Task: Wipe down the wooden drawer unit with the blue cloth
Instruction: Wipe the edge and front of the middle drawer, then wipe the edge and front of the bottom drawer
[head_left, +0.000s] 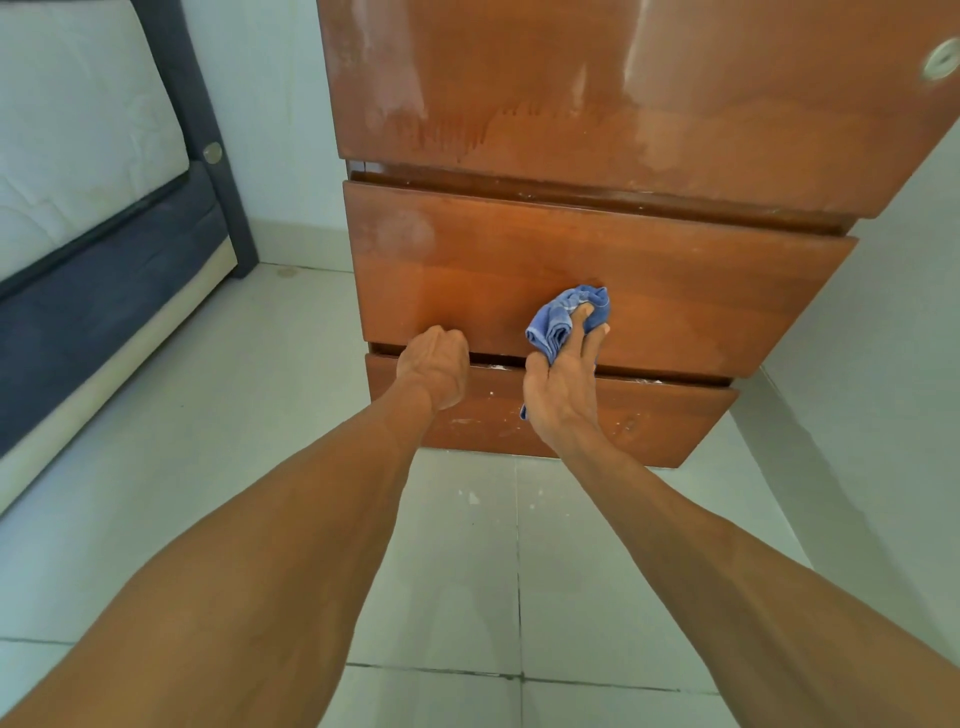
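The wooden drawer unit (597, 208) is seen from above, its top streaked. The upper drawer front (675, 291) is being wiped. The left hand (435, 366) is curled under that drawer's lower edge. The blue cloth (566, 319) is bunched in the right hand (563, 384), fingers closed over it, pressed against the front. Sideways strokes seem called for next.

- Bright, even daylight, soft shadows under my arms on the floor (467, 571)
- White glare streaks across drawer unit (597, 130) top
- Wide-angle bending at edges, bed (78, 182) slightly soft
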